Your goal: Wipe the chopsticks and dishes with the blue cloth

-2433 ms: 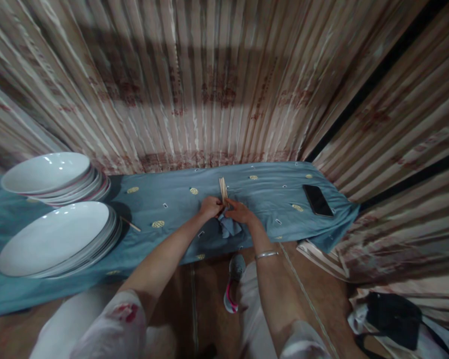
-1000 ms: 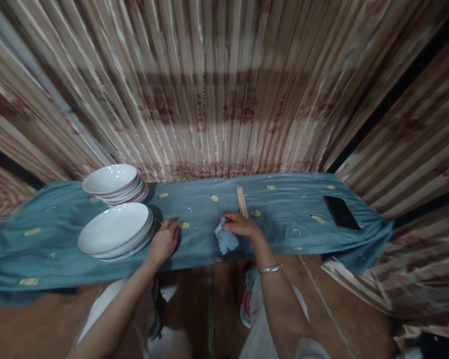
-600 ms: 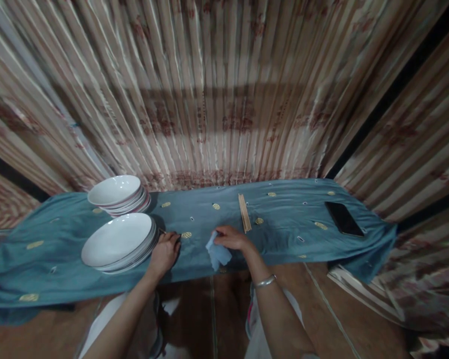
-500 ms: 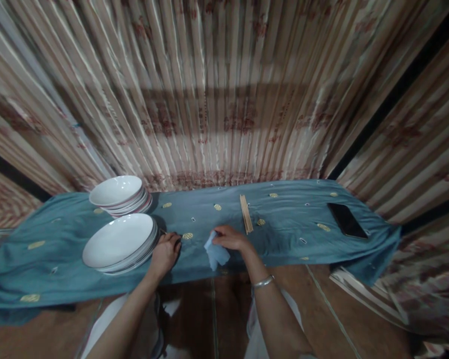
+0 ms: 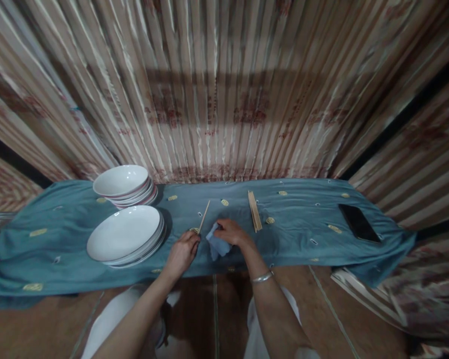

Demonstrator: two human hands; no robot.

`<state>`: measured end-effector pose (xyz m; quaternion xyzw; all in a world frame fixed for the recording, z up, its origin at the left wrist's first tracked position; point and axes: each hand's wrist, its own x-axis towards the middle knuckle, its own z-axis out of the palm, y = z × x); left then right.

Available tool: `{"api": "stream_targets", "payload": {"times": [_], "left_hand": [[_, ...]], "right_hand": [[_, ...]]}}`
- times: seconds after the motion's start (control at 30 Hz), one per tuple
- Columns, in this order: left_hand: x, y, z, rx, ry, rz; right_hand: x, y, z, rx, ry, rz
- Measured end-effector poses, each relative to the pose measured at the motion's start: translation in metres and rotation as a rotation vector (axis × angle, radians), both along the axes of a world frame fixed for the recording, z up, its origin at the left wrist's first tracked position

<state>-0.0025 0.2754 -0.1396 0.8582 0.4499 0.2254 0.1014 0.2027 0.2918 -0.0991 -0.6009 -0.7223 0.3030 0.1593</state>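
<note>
A thin light-wood chopstick (image 5: 204, 216) sticks up and slightly right from my left hand (image 5: 183, 252), whose fingers are closed on its lower end. My right hand (image 5: 232, 233) pinches a crumpled pale blue cloth (image 5: 217, 246) just to the right of it. The cloth and the chopstick are apart. Several more chopsticks (image 5: 254, 212) lie side by side on the table, beyond and right of my right hand. Left of my left hand stands a stack of white plates (image 5: 125, 234), and behind it a stack of white bowls (image 5: 121, 182).
A teal patterned tablecloth (image 5: 295, 239) covers the long narrow table. A black phone (image 5: 359, 223) lies near its right end. Behind the table hangs a pleated curtain (image 5: 228, 99). Brown tiled floor (image 5: 202, 309) shows below the front edge.
My left hand has moved right, away from the plates, and a chopstick now shows in its fingers. My right hand still holds the cloth, and the gap between my hands is smaller.
</note>
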Motion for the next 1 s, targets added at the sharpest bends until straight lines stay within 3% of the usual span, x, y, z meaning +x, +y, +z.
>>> {"api": "stream_targets", "payload": {"times": [0.17,0.3,0.4,0.53,0.7,1.0], "left_hand": [[0.004,0.008,0.008,-0.112,0.082,0.169],[0.005,0.015,0.009,-0.178,0.163,0.225],[0.003,0.021,0.006,-0.195,0.052,0.235],[0.003,0.027,0.004,-0.242,-0.279,0.283],[0.010,0.024,0.014,-0.255,-0.624,0.307],[0.012,0.013,0.027,-0.170,-0.480,0.190]], "right_hand": [[-0.001,0.002,-0.003,0.042,-0.004,-0.056],[-0.002,0.002,-0.001,0.123,0.065,-0.148],[-0.004,0.000,0.000,0.134,0.207,-0.173],[-0.005,0.000,-0.005,0.115,0.464,-0.199],[-0.011,0.008,-0.013,0.032,0.759,-0.284],[-0.016,0.008,-0.009,-0.210,1.019,-0.229]]}}
